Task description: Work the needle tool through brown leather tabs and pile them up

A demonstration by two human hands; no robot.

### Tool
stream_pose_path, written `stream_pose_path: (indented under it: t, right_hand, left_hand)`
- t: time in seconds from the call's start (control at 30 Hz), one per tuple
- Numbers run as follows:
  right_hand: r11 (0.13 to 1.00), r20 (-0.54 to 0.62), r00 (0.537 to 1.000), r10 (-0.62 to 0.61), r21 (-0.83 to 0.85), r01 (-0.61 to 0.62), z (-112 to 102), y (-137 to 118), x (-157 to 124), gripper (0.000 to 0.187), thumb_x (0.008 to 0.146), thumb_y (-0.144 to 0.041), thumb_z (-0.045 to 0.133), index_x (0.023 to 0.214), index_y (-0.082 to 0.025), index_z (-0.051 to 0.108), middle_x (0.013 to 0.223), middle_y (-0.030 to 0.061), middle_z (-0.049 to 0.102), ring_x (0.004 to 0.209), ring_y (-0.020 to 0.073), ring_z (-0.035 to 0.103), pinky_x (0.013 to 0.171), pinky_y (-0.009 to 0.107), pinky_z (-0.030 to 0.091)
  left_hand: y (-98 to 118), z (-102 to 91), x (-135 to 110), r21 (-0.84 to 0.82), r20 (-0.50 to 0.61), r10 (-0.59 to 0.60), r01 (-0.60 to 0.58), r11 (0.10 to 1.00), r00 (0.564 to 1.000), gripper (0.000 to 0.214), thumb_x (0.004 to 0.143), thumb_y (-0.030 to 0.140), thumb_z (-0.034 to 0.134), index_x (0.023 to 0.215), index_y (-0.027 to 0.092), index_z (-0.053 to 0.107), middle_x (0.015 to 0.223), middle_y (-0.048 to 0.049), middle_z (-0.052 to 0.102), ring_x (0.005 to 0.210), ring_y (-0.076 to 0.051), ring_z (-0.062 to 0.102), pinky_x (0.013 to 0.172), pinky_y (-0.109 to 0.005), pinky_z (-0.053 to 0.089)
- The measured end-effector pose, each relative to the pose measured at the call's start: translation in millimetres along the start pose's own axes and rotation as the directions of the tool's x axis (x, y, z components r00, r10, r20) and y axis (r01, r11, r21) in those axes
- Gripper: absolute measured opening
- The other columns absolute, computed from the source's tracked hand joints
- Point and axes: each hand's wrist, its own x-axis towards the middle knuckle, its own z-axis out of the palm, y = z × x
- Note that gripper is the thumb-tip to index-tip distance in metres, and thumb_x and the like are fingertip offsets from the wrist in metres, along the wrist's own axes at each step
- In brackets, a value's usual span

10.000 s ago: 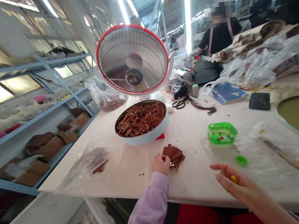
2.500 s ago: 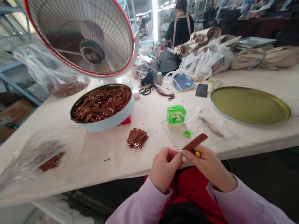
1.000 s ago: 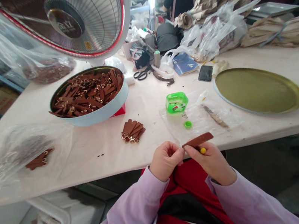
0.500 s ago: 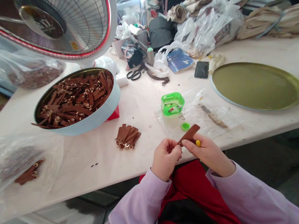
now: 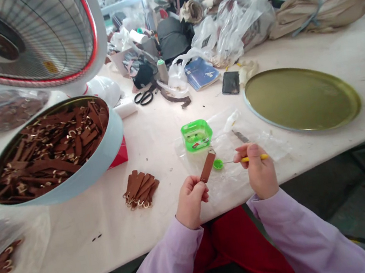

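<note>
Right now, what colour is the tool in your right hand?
The tool has a yellow handle; the head view shows it.

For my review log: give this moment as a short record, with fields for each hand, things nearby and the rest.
left: left hand pinches brown strap by its lower end
right: right hand holds yellow-handled tool, tip toward green cap
nearby: green box; strap pile on table
rest: round tin full of straps; gold tray; heater

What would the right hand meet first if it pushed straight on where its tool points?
Probably the small green cap just beyond the tool, then the brown strap in the left hand; depth is unclear.
</note>
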Motion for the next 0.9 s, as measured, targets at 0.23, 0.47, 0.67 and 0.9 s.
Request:
stream_pose_path:
  t: [0.23,0.47,0.67,0.9]
  right_hand:
    - [0.998,0.051,0.997,0.056,-0.011,-0.055,3,17,3,0.037,0.087,-0.049,0.037,0.080,-0.017,0.056,0.060,-0.0004,0.056,0.050,0.0105,0.043,0.050,0.025,0.034]
    - [0.974,-0.048,0.995,0.086,0.214,-0.074,-7,-5,-7,0.037,0.085,-0.050,0.041,0.076,-0.018,0.057,0.059,-0.0007,0.055,0.048,0.0094,0.042,0.046,0.024,0.031]
    - [0.866,0.087,0.989,0.120,0.478,-0.147,-13,-57,-38,0.035,0.083,-0.052,0.045,0.074,-0.020,0.058,0.054,-0.0022,0.051,0.049,0.0091,0.044,0.044,0.022,0.032]
    - [0.884,0.163,0.982,0.098,0.438,-0.162,-5,-74,-63,0.035,0.083,-0.054,0.040,0.073,-0.023,0.054,0.053,-0.0033,0.047,0.046,0.0108,0.041,0.043,0.023,0.028]
  left_hand:
    - [1,1.7,6,0.014,-0.027,-0.008,0.008,1.000,1.000,0.010,0.062,0.024,0.052,0.066,0.016,0.046,0.053,0.0053,0.048,0.044,-0.005,0.041,0.046,-0.019,0.033]
    - [2,1.3,-3,0.022,-0.015,-0.009,0.010,1.000,1.000,0.014,0.064,0.025,0.056,0.069,0.015,0.048,0.055,0.0040,0.051,0.044,-0.005,0.042,0.046,-0.018,0.033]
    - [10,2.6,-34,-0.016,0.109,-0.012,0.013,1.000,0.994,0.022,0.064,0.030,0.062,0.072,0.013,0.051,0.061,0.0014,0.056,0.048,-0.005,0.047,0.047,-0.018,0.035]
    - [14,1.1,-66,-0.051,0.119,0.035,-0.029,0.998,0.992,0.018,0.063,0.028,0.061,0.071,0.014,0.051,0.059,0.0028,0.055,0.047,-0.005,0.046,0.047,-0.018,0.034]
